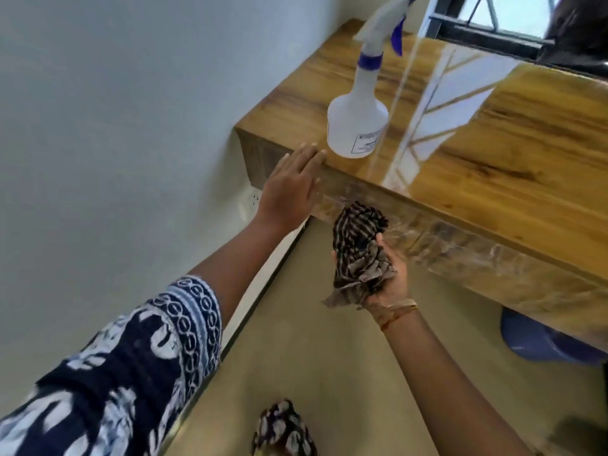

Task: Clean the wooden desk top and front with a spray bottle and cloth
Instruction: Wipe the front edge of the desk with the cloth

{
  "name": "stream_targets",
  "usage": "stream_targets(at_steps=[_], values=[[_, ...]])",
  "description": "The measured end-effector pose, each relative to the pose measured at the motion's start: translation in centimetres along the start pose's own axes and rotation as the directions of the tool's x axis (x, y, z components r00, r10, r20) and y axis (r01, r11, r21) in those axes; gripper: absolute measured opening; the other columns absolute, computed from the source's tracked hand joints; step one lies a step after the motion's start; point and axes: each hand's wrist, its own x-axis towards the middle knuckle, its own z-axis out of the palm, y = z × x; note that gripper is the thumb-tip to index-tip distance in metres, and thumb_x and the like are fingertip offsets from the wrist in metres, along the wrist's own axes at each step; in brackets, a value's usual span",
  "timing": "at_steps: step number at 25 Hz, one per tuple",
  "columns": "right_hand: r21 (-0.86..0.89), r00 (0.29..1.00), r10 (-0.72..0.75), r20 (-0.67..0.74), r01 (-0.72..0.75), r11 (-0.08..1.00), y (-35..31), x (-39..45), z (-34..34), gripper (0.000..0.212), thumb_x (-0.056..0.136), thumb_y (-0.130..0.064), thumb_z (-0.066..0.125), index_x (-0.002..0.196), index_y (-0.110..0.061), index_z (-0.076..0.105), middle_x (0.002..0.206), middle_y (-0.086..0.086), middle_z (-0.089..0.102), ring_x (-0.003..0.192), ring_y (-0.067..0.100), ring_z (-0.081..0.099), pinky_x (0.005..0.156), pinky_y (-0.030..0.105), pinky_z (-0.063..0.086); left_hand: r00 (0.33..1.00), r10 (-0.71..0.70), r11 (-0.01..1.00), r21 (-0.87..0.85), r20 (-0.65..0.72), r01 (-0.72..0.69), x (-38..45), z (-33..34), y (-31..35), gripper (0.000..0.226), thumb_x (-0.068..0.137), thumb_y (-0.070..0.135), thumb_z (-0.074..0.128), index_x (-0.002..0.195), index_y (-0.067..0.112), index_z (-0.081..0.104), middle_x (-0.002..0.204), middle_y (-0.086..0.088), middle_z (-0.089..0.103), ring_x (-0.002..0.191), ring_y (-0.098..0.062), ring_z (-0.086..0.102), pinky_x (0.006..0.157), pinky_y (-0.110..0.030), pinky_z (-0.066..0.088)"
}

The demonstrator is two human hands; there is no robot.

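Fingers of the left hand [289, 187] are lying straight, touching the tabletop [493, 143] edge beside the spray bottle [358, 116]. Right hand [385, 271] is gripping the striped cloth [358, 245].

A spray bottle [358, 123] stands upright on the wooden desk [513, 149].

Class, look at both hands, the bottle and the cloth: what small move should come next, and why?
Probably press the cloth, bunched in the right hand, against the desk front and wipe. That panel looks streaked, the cloth hangs just before it, and the open left hand is off the spray bottle, which stands on the top.
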Motion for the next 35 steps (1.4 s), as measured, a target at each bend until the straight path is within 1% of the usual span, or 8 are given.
stream_targets(at_steps=[7, 16, 20, 24, 27, 30, 32, 35], values=[[-0.016, 0.978, -0.059, 0.202, 0.063, 0.998, 3.2, 4.9, -5.9, 0.046, 0.071, -0.035, 0.071, 0.106, -0.006, 0.076, 0.117, 0.015, 0.07, 0.096, 0.03, 0.071, 0.094, 0.046, 0.051, 0.745, 0.253, 0.951, 0.017, -0.617, -0.309, 1.6, 7.8, -3.7, 0.027, 0.097, 0.002, 0.052, 0.12, -0.005, 0.063, 0.116, -0.02, 0.062, 0.112, -0.032, 0.056, 0.1, -0.045, 0.045], [0.0, 0.873, -0.159, 0.461, 0.179, 0.984, 4.1, 9.0, -8.6, 0.045, 0.092, -0.037, 0.059, 0.123, -0.004, 0.066, 0.123, 0.018, 0.066, 0.097, 0.034, 0.07, 0.092, 0.05, 0.053, 0.522, 0.355, 0.891, 0.112, -0.776, -0.44, 4.4, 10.2, -5.8, 0.021, 0.093, -0.002, 0.048, 0.107, -0.002, 0.065, 0.098, -0.016, 0.062, 0.092, -0.025, 0.055, 0.085, -0.009, 0.031], [0.054, 0.802, -0.227, 0.553, 0.237, 0.97, 4.1, 6.8, -10.7, 0.051, 0.073, -0.026, 0.08, 0.115, 0.001, 0.07, 0.122, 0.022, 0.065, 0.097, 0.039, 0.07, 0.09, 0.055, 0.052, 0.525, 0.323, 0.914, 0.114, -0.787, -0.39, 3.9, 10.2, -4.9, 0.019, 0.096, 0.004, 0.049, 0.104, -0.001, 0.066, 0.097, -0.017, 0.063, 0.09, -0.027, 0.057, 0.081, -0.008, 0.032], [0.135, 0.782, -0.417, 0.463, 0.403, 0.905, 3.5, 6.6, -10.7, 0.096, 0.027, -0.016, 0.098, 0.117, 0.002, 0.069, 0.125, 0.025, 0.063, 0.096, 0.039, 0.07, 0.086, 0.058, 0.053, 0.626, 0.415, 0.892, 0.159, -0.66, -0.424, 3.5, 8.3, -5.5, 0.027, 0.097, 0.011, 0.046, 0.113, 0.0, 0.065, 0.102, -0.016, 0.063, 0.093, -0.029, 0.059, 0.079, -0.025, 0.044], [0.061, 0.722, -0.577, 0.381, 0.604, 0.795, 3.1, 5.9, -10.6, 0.093, 0.049, -0.03, 0.092, 0.134, -0.011, 0.059, 0.132, 0.018, 0.061, 0.117, 0.035, 0.061, 0.091, 0.048, 0.055, 0.72, 0.495, 0.867, 0.227, -0.486, -0.444, 2.4, 6.8, -6.9, 0.037, 0.1, 0.015, 0.047, 0.135, 0.007, 0.054, 0.128, -0.015, 0.059, 0.117, -0.031, 0.056, 0.096, -0.045, 0.049], [-0.112, 0.445, -0.833, 0.328, 0.894, 0.433, 1.9, 4.7, -10.2, 0.041, 0.078, -0.027, 0.068, 0.118, -0.033, 0.067, 0.127, 0.002, 0.066, 0.116, 0.023, 0.063, 0.094, 0.043, 0.052, 0.761, 0.536, 0.791, 0.531, -0.365, -0.303, 1.6, 6.1, -9.1, 0.057, 0.095, 0.019, 0.059, 0.147, 0.009, 0.039, 0.151, -0.014, 0.042, 0.138, -0.032, 0.042, 0.113, -0.05, 0.032], [-0.24, 0.046, -0.874, 0.483, 0.967, -0.081, 0.8, 4.3, -9.1, 0.035, 0.088, -0.02, 0.066, 0.119, -0.034, 0.066, 0.125, -0.009, 0.067, 0.118, 0.014, 0.062, 0.1, 0.035, 0.051, 0.788, 0.502, 0.736, 0.654, -0.355, -0.174, 1.2, 5.2, -11.3, 0.067, 0.09, 0.021, 0.066, 0.148, 0.006, 0.036, 0.155, -0.015, 0.035, 0.141, -0.032, 0.037, 0.117, -0.049, 0.021], [-0.27, -0.384, -0.531, 0.755, 0.556, -0.786, -1.9, 6.2, -7.1, 0.037, 0.096, -0.007, 0.052, 0.132, -0.011, 0.058, 0.134, 0.004, 0.06, 0.128, 0.019, 0.053, 0.108, 0.03, 0.042, 0.801, 0.439, 0.669, 0.743, -0.408, 0.011, 0.1, 3.6, -13.5, 0.069, 0.09, 0.02, 0.064, 0.149, 0.002, 0.032, 0.156, -0.019, 0.031, 0.143, -0.033, 0.033, 0.12, -0.042, 0.0]])
